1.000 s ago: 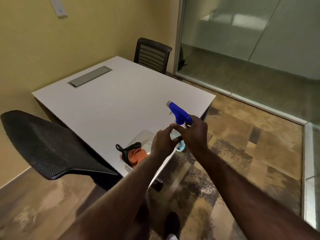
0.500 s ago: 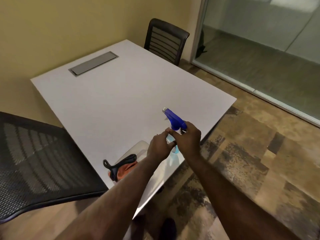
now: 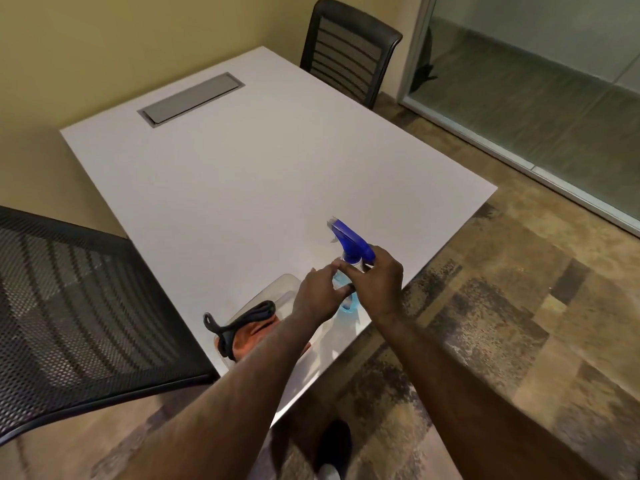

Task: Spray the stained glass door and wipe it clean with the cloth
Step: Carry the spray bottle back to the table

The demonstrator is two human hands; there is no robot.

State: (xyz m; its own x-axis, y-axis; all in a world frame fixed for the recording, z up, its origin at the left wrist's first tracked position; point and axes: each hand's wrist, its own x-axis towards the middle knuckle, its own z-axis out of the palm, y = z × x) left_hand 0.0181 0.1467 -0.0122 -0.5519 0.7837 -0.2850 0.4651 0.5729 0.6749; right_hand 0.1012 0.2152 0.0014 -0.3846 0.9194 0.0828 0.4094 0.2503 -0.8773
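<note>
Two mesh chairs (image 3: 349, 51), white table (image 3: 242, 174), yellow walls (image 3: 104, 39), glass door (image 3: 540, 81)

Warm, dim indoor light, yellowish all over. The white counter (image 3: 242, 174) is the brightest patch, evenly lit across the middle of the frame, with a soft sheen near its lower edge. Shadows pool dark under the counter at lower centre. The glass wall (image 3: 540, 84) at upper right looks hazy and milky, with faint reflections. Straight edges bow toward the frame borders, wide-angle style. Both forearms at the bottom go soft; the hands (image 3: 346, 292) are slightly smeared.
</note>
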